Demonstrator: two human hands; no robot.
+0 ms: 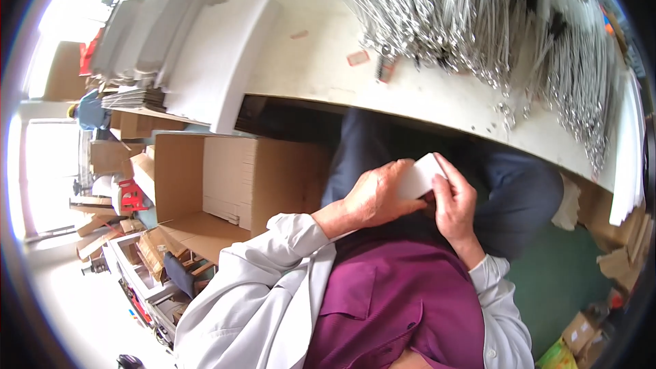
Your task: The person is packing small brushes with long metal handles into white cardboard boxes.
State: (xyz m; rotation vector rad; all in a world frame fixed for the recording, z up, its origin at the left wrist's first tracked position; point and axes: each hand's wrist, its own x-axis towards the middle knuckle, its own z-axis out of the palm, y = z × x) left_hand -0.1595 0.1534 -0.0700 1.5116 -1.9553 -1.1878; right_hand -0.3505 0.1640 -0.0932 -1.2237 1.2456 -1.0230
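Observation:
A small white box is held above my lap between both hands. My left hand is wrapped round its left side, fingers closed on it. My right hand grips the right end with thumb and fingers. The underside of the box is hidden by the hands. To my left stands an open brown cardboard carton, with a row of flat white pieces packed upright inside.
A white table runs in front of me. Many thin silvery strands with shiny metal ends lie across its far right. White stacked sheets or cartons stand on its left. Cardboard boxes sit at the lower right.

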